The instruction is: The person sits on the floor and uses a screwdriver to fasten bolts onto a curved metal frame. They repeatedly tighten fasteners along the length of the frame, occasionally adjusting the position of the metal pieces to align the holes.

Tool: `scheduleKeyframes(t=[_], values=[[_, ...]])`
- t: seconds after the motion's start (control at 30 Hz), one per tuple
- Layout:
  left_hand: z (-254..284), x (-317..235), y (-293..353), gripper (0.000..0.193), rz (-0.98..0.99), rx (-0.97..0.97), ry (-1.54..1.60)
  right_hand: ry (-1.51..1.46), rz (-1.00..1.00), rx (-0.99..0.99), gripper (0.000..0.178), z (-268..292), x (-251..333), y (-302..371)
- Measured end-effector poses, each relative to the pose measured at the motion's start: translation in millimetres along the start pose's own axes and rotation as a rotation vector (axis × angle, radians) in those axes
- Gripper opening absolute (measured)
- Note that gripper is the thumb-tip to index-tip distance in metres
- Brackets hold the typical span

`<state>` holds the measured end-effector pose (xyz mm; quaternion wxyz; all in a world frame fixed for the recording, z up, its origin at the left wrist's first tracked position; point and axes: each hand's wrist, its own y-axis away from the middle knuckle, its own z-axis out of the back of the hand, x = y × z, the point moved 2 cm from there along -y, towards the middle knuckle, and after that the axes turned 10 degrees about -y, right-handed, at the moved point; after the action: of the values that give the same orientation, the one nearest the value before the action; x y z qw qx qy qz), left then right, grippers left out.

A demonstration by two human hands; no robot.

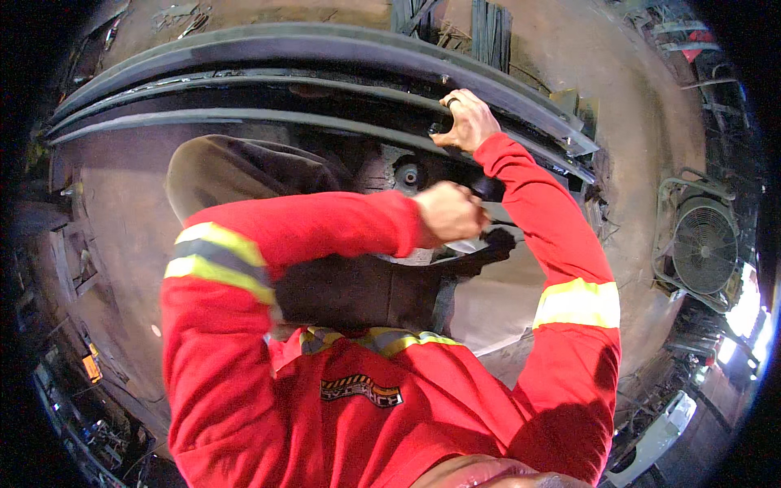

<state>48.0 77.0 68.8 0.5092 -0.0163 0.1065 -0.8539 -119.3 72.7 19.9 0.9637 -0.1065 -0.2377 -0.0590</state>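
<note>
Spanning the long metal beam (325, 53) at twelve o'clock, the right hand (468, 122) parts thumb and fingers, firmness impossible to tell; near centre, the left hand (451, 214) clenches, blurred, contents unclear; steady bracing, fingertips clear of edges, should serve well; lettering fills the chest patch (362, 390) at six; a pale marking (560, 170) towards two stays too small to read.

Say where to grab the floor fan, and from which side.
Floor fan: likely best by the tubular frame, left bar, coming from picture left; that bar stands outside the round grille, so it should be easier to wrap.
</note>
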Motion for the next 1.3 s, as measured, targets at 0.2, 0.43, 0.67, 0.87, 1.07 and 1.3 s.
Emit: scheduleKeyframes(t=[0.2,0.43,0.67,0.87,1.07,1.3], values=[[172,138,114,0.032,0.748,-0.182,0.216,-0.009,-0.004,-0.026,0.052,6,0,3],[109,189,210,0.036,0.912,0.131,0.628,-0.053,0.012,-0.027,0.054,1,0,-1],[2,170,125,0.030,0.530,0.282,0.151,-0.018,-0.029,0.018,0.055,5,-4,3],[-26,173,116,0.031,0.511,0.316,0.044,-0.041,-0.003,0.017,0.056,3,-1,-1],[-35,173,114,0.031,0.484,0.312,0.039,-0.036,0.019,0.010,0.057,3,-2,1],[-45,179,103,0.027,0.354,0.126,0.094,-0.025,0.006,0.011,0.056,3,-2,1]])
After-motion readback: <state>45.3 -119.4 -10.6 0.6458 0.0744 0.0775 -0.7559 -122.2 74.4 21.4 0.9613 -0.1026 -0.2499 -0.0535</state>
